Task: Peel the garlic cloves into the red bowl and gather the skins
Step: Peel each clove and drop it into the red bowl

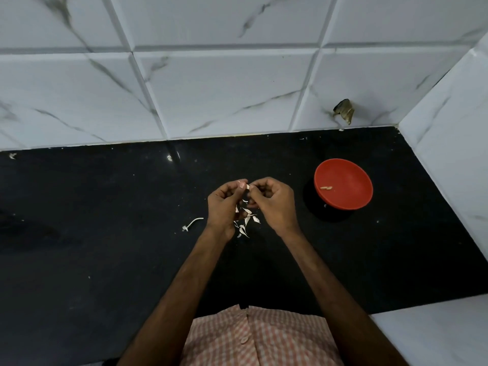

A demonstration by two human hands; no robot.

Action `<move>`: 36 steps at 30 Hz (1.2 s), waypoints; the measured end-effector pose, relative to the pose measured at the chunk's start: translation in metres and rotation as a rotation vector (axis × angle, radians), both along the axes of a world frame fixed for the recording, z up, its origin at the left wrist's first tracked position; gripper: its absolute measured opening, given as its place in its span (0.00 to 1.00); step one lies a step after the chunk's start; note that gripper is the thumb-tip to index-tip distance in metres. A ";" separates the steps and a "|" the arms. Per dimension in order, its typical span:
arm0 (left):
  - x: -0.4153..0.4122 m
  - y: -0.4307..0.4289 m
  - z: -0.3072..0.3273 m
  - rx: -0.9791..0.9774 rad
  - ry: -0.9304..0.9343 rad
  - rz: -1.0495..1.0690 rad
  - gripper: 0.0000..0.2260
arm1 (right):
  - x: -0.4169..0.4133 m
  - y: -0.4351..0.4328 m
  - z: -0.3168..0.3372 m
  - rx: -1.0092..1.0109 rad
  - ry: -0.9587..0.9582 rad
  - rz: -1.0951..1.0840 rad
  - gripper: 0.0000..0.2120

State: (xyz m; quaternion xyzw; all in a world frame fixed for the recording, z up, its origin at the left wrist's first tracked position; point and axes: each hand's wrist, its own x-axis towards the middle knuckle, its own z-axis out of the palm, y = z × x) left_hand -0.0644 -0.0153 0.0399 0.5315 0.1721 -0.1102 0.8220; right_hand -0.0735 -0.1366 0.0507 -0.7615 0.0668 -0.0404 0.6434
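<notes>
Head view, looking down on a black counter (105,247). Peeling in hand: gripping a small clove (247,186) in the left hand (224,204), thumb and curled fingers round it, and picking at its husk with the pinched fingertips of the right hand (272,199), both held just above the counter, left of the bowl (353,175). Only a pale sliver of it showing between the thumbs; cannot tell how much husk is left on. Well short of done, by the look: just a peeled clove (326,188) or two lying in the red bowl, near its middle. Next, probably: strip the last husk, let it fall, then reach right and drop the bare piece into the bowl, well apart from the hands. Calls for a fine nail pinch, not force. Skins (245,223) thin, white, curled, papery, scattered loose below the wrists; likely light enough to drift, so sweep together gently later. A dry stalk (192,223) lying apart, left of the pile.
</notes>
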 end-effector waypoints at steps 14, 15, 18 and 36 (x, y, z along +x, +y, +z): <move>0.001 -0.005 0.001 -0.176 0.073 0.024 0.05 | 0.005 0.011 -0.002 -0.135 -0.051 -0.063 0.03; 0.001 -0.004 0.002 -0.174 0.077 0.012 0.05 | 0.005 0.011 -0.001 -0.101 -0.041 -0.055 0.02; 0.001 -0.002 0.003 -0.209 0.102 -0.024 0.05 | 0.006 0.010 0.003 -0.004 -0.005 -0.021 0.02; 0.002 0.002 -0.001 -0.151 0.026 -0.083 0.10 | 0.008 0.008 0.003 0.108 0.108 0.000 0.03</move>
